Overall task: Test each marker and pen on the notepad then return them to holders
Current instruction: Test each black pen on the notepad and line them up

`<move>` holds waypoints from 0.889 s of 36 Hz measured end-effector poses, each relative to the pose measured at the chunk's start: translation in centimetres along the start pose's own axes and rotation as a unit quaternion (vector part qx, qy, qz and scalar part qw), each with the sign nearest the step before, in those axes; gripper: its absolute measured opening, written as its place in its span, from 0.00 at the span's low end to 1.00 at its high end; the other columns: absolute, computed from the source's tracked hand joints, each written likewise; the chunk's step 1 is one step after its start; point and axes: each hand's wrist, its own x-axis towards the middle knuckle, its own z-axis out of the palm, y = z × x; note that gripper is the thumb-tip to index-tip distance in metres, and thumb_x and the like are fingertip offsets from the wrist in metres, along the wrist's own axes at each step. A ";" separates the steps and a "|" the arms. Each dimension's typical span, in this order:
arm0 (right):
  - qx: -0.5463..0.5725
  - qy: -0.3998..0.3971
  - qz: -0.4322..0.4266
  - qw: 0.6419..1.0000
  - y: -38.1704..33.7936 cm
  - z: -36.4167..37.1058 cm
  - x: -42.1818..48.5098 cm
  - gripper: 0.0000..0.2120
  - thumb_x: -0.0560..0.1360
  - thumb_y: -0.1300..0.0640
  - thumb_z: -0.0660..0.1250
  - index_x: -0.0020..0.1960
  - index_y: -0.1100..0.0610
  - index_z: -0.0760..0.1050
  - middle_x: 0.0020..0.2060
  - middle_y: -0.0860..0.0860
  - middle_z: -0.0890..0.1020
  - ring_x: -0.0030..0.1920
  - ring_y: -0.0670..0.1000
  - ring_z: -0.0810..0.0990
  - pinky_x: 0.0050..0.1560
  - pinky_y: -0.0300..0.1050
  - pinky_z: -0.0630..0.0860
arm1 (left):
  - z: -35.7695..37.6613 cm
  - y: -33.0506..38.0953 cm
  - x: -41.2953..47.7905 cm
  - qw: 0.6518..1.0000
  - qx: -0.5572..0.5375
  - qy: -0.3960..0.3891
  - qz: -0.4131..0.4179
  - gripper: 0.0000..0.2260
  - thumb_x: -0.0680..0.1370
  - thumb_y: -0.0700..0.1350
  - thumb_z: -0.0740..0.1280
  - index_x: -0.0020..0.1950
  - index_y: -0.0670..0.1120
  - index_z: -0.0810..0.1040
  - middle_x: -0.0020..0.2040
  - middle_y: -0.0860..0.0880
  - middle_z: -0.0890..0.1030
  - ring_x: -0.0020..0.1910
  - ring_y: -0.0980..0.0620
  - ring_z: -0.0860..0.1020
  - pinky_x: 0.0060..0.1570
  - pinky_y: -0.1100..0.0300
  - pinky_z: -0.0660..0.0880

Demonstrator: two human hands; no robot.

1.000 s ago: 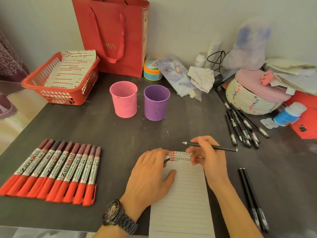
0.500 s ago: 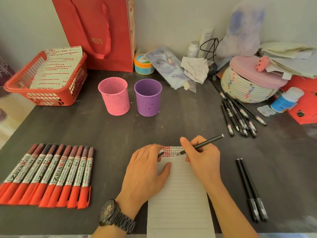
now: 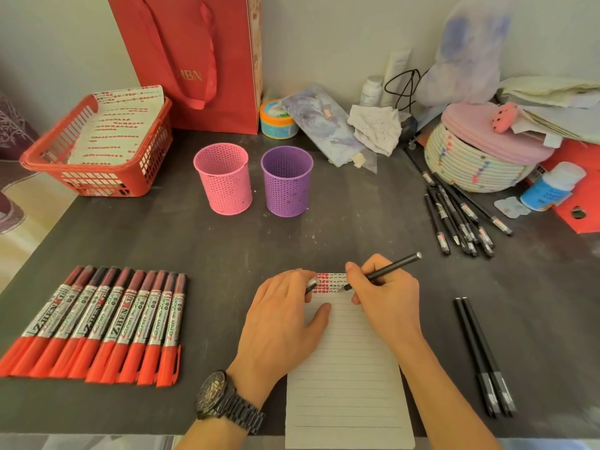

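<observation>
Head view, dark desk (image 3: pixel 227 248), pale wall (image 3: pixel 324 43), right hand (image 3: pixel 386 297) gripping pen (image 3: pixel 396 264) on notepad (image 3: pixel 344 384), left hand (image 3: pixel 279 319) pinching cap (image 3: pixel 312 284)

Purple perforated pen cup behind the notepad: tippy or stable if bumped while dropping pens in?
Probably light: the purple perforated pen cup has walls full of holes and looks empty, so a bump would likely slide it on the dark tabletop. Somewhat tippy: it is taller than wide and narrows toward its base. Its walls look stiff enough to grip at the rim.
</observation>
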 end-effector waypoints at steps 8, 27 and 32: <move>-0.010 0.005 -0.002 1.000 0.3 -0.1 0.1 0.15 0.76 0.51 0.71 0.32 0.51 0.74 0.22 0.46 0.80 0.26 0.41 0.77 0.33 0.29 0.71 | -0.5 0.3 0.1 1.000 -0.021 -0.016 0.005 0.18 0.76 0.60 0.65 0.63 0.56 0.70 0.49 0.65 0.68 0.54 0.60 0.74 0.61 0.63 0.65; 0.001 0.014 -0.014 1.000 0.2 0.0 0.2 0.16 0.77 0.53 0.71 0.32 0.50 0.74 0.22 0.46 0.80 0.24 0.41 0.77 0.31 0.29 0.71 | -0.4 0.1 0.2 0.999 -0.017 -0.036 -0.007 0.18 0.76 0.61 0.64 0.63 0.57 0.70 0.51 0.64 0.70 0.55 0.61 0.74 0.61 0.63 0.66; 0.004 0.012 -0.009 1.000 0.2 -0.1 0.1 0.16 0.77 0.53 0.71 0.32 0.51 0.74 0.22 0.47 0.80 0.23 0.42 0.77 0.29 0.30 0.71 | -0.3 0.1 0.2 0.999 -0.015 -0.033 -0.006 0.19 0.76 0.61 0.64 0.63 0.57 0.70 0.53 0.62 0.74 0.55 0.61 0.74 0.60 0.64 0.65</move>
